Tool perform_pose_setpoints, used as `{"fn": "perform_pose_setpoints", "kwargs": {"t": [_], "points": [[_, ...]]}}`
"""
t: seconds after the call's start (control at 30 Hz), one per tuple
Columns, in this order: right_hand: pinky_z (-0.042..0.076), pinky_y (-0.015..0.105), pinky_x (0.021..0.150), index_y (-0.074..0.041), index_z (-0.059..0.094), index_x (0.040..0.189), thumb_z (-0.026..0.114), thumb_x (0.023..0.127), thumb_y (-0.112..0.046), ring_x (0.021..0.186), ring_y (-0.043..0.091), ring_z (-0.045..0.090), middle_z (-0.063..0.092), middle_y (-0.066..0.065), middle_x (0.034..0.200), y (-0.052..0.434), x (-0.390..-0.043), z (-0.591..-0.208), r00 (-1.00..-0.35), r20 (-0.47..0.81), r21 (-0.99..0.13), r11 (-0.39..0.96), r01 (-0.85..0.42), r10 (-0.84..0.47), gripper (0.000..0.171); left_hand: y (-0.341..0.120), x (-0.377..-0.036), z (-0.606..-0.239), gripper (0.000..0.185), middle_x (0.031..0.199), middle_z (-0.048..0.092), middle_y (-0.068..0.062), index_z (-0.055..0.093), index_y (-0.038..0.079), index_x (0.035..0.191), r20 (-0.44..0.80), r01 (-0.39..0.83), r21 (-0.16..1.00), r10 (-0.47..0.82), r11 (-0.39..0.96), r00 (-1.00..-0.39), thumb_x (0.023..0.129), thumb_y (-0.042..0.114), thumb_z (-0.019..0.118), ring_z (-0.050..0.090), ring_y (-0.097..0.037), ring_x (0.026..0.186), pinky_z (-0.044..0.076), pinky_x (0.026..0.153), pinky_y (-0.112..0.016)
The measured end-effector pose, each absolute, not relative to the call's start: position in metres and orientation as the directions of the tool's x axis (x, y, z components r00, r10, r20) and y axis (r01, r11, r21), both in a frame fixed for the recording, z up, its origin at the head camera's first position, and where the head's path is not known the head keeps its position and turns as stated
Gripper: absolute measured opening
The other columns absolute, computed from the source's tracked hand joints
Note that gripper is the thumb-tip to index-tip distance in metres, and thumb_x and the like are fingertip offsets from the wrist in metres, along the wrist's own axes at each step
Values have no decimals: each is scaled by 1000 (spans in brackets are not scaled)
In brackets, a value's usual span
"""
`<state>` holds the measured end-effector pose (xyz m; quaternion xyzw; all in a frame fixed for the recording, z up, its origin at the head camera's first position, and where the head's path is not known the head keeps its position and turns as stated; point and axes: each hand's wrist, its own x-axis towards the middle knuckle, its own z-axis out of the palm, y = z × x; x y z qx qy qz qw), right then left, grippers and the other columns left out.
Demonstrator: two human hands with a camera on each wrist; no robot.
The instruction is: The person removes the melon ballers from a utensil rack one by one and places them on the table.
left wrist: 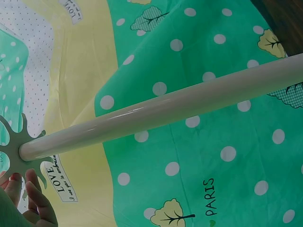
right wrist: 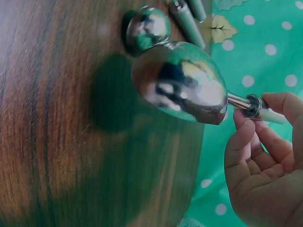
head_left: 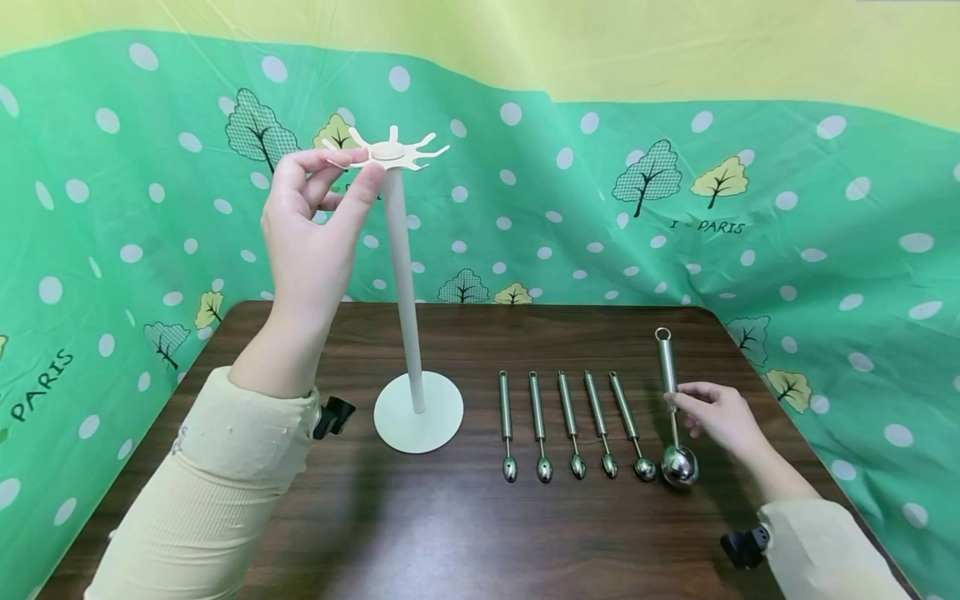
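Note:
My left hand (head_left: 311,225) pinches the prongs at the top of a white utensil stand (head_left: 405,283), with thumb and fingers at the rim of its star-shaped holder. The stand rises upright from a round base (head_left: 438,433). My right hand (head_left: 723,421) grips a large metal scoop (head_left: 680,467) by the lower end of its handle, between thumb and fingertips. In the right wrist view the rounded bowl of this scoop (right wrist: 182,82) faces the camera, apart from its shadow on the table. A hanging ring tops its handle.
Several smaller metal scoops (head_left: 568,417) lie in a row on the dark wooden table (head_left: 465,542), between the stand and the large scoop. The nearest small scoop (head_left: 643,467) is close beside the large bowl. A green and yellow patterned cloth (head_left: 525,192) hangs behind.

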<state>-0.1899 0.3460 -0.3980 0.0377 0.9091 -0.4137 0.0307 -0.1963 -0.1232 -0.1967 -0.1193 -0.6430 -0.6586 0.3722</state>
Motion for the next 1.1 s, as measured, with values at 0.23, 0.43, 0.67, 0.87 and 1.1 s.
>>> {"fn": "perform_pose_setpoints", "kwargs": {"t": [0.23,0.43,0.67,0.87,1.1], "points": [[53,31,56,13,61,120,61,98,-27,60,10,57,68,-3,77,352,-196,-409,-993,-119,-730,676,95,11,46,-124,-199,-200,20,100,75,10,59,20,98,682,685,717,-332,127,-652,87,18,76,67,-7,111,42,81,-23],[53,31,55,14,60,120,60,98,-27,61,11,56,66,-1,76,352,-201,-416,-989,-150,-723,681,110,1,46,-124,-199,-200,20,101,75,10,59,19,98,677,679,722,-332,131,-656,87,19,76,67,-7,112,42,81,-23],[53,30,56,16,59,120,60,98,-27,63,11,56,66,0,79,355,-206,-423,-984,-179,-708,693,136,10,48,-124,-199,-200,20,102,75,9,59,19,98,679,682,720,-328,127,-656,88,18,76,66,-7,112,43,81,-23],[51,31,57,15,58,121,58,99,-28,61,14,56,63,2,77,359,-208,-430,-977,-211,-678,719,153,9,49,-124,-198,-198,21,103,75,6,60,17,99,655,662,742,-330,108,-680,87,17,77,66,-7,114,42,82,-23],[50,32,56,14,60,117,58,99,-30,62,16,55,60,3,73,360,-211,-435,-974,-227,-657,733,173,26,47,-124,-197,-198,22,105,75,6,60,16,100,633,639,761,-332,107,-699,86,18,77,65,-6,115,42,82,-23]]}}
